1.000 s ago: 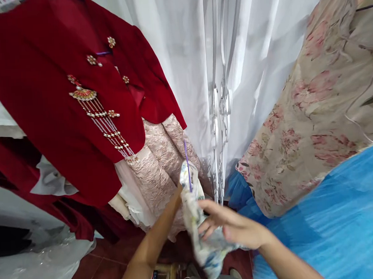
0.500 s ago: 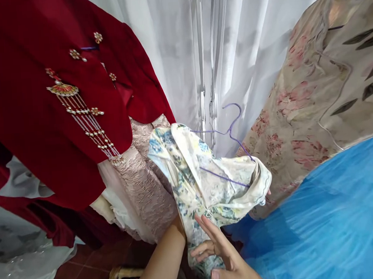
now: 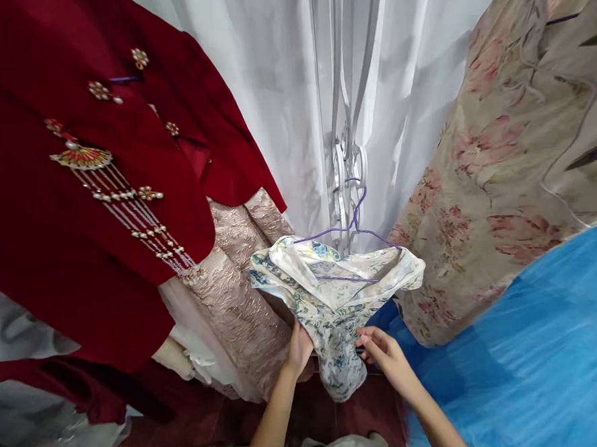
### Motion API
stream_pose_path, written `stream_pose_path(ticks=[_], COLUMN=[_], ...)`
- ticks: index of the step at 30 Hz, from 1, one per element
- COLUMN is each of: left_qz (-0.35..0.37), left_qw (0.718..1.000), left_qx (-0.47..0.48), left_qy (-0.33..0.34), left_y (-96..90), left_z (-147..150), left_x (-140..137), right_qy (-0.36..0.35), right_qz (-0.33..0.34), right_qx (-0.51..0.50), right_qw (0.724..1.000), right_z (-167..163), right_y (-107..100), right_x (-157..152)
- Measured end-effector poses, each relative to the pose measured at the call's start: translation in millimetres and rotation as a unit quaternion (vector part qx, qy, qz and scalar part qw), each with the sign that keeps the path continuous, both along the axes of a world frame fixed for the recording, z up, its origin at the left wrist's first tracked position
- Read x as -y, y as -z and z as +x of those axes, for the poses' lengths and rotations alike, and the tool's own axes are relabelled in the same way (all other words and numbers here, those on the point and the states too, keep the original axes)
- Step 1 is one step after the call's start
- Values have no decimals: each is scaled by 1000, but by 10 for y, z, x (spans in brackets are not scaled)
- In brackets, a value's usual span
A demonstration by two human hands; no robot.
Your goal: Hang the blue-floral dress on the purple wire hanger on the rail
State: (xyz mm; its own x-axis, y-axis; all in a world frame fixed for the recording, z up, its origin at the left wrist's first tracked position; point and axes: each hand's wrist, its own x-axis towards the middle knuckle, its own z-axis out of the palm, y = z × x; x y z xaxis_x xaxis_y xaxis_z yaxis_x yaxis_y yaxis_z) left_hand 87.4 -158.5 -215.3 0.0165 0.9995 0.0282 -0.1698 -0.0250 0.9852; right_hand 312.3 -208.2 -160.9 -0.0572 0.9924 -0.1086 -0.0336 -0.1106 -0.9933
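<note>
A white dress with a blue, green and yellow floral print (image 3: 329, 309) hangs from a purple wire hanger (image 3: 324, 233), its wide collar framing a V-neck. The hanger's hook is up at white hooks (image 3: 343, 167) on the hanging straps. At the left side of the dress's waist, my left hand (image 3: 300, 348) is closed on the cloth, its fingertips partly hidden behind it. My right hand (image 3: 385, 354) pinches the right side at about the same height. The lower part of the dress is foreshortened below my hands.
A red jacket (image 3: 143, 260) with beaded ornaments hangs over a pink brocade skirt (image 3: 242, 301) at left. To the right are a beige floral garment (image 3: 479, 192) and blue tulle (image 3: 539, 357). White curtains (image 3: 271, 104) hang behind, above a reddish tiled floor (image 3: 199, 425).
The purple hanger has moved up to the white hooks, and the dress now hangs level and facing me. My right hand has gone from open fingers to pinching the dress; my left hand has come into sight.
</note>
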Motion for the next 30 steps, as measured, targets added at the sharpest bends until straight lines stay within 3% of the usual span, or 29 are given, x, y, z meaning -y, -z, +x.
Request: stream_pose_path(ticks=[3, 5, 10, 14, 17, 20, 22, 25, 30], left_qz=[-44, -45, -3, 43, 111, 221, 251, 231, 172], left_qw=[997, 999, 989, 945, 904, 872, 878, 898, 937], left_qx=[60, 20, -70, -94, -190, -271, -300, -318, -264], left_qy=[15, -23, -131, -310, -368, -343, -276, -198, -151], left_y=[117, 145, 120, 185, 236, 239, 235, 243, 198], left_z=[-84, -80, 8, 88, 230, 437, 584, 792, 1091], left_x=[52, 128, 243, 360, 455, 505, 520, 566, 776], right_qy=[17, 16, -15, -7, 7, 3, -3, -4, -17], right_qz=[11, 35, 55, 13, 0, 10, 15, 27, 45], right_qx=[121, 182, 164, 126, 100, 107, 113, 97, 71], right_qw=[992, 982, 985, 992, 995, 994, 993, 995, 996], right_z=[-118, -244, -482, -500, -460, -381, -303, -158, 90], right_y=[129, 176, 185, 191, 209, 213, 206, 185, 143], right_x=[-312, -464, -564, -479, -408, -319, -240, -103, 115])
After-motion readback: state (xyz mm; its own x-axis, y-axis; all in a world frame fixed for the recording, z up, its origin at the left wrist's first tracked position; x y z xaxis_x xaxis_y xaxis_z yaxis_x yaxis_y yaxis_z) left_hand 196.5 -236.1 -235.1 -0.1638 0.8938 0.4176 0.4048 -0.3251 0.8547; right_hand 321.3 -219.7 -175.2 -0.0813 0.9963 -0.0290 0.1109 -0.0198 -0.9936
